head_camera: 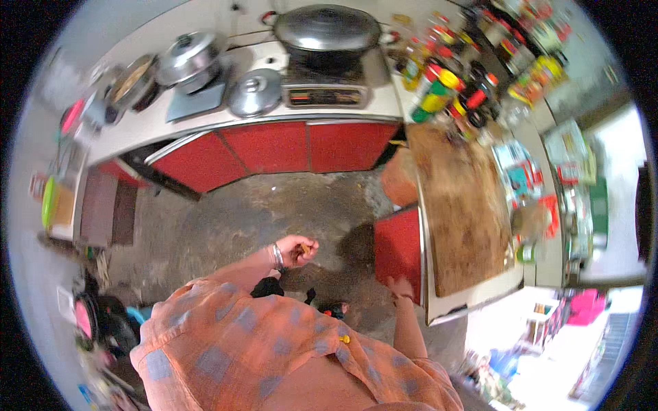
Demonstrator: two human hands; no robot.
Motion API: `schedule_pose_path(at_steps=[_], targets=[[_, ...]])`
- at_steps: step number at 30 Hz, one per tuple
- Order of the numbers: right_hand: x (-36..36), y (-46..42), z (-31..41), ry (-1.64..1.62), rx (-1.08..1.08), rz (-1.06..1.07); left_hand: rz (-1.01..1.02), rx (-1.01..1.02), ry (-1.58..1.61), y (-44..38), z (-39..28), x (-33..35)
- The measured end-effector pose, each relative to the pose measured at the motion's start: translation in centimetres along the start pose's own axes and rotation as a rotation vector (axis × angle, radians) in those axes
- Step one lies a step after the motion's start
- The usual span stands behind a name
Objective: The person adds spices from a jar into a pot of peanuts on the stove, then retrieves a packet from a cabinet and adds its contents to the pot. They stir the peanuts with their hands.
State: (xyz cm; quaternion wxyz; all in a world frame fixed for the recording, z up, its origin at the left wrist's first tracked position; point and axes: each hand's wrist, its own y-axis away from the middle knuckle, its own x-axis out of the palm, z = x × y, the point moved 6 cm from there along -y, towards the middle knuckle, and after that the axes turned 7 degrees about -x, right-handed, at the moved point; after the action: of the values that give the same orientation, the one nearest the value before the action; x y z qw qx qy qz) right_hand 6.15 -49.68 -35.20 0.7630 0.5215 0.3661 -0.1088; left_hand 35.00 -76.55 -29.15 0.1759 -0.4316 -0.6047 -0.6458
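Observation:
My left hand (298,250), with a metal bracelet at the wrist, is closed around a small yellow-brown piece (306,248) above the concrete floor. What the piece is, I cannot tell. My right hand (401,288) hangs low beside a red cabinet door (398,249), below the counter's edge. It is blurred, and whether it touches the door does not show. Above that door lies a large wooden cutting board (465,216) with a worn, stained surface.
A large lidded wok (327,31) sits on a stove (325,95) at the back. Left of it are a pot lid (255,92) and a lidded pot (188,59). Sauce bottles (437,95) crowd the right corner. An orange-brown rounded object (399,177) stands under the counter.

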Motion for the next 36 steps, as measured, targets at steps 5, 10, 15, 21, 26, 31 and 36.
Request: schedule_pose_path(at_steps=[5, 10, 15, 21, 26, 31, 36], targets=[[3.7, -7.8, -16.1, 0.327, 0.159, -0.324, 0.259, 0.221, 0.231, 7.2, -7.0, 1.0], [4.9, -8.8, 10.0, 0.605, -0.321, 0.002, 0.31, 0.408, 0.41, 18.4, -12.0, -3.9], [5.5, -3.2, 36.1, -0.134, -0.913, -0.023, 0.212, 0.694, 0.579, 29.7, -19.8, -12.3], [4.4, -0.3, 57.9, -0.181, -1.024, 0.287, -0.064, 1.014, 1.089, 39.6, -26.6, -25.5], [1.2, -0.9, 70.6, -0.218, -1.2, 0.283, 0.05, 1.176, 0.825, 51.1, -41.6, -31.8], [0.7, -0.1, 83.7, -0.248, -1.325, 0.382, -0.325, 1.574, 0.951, 72.5, -58.2, -34.3], [-0.8, 1.6, 91.6, -0.335, -1.31, 0.482, -0.517, 1.61, 0.631, 77.3, -65.2, -35.5]])
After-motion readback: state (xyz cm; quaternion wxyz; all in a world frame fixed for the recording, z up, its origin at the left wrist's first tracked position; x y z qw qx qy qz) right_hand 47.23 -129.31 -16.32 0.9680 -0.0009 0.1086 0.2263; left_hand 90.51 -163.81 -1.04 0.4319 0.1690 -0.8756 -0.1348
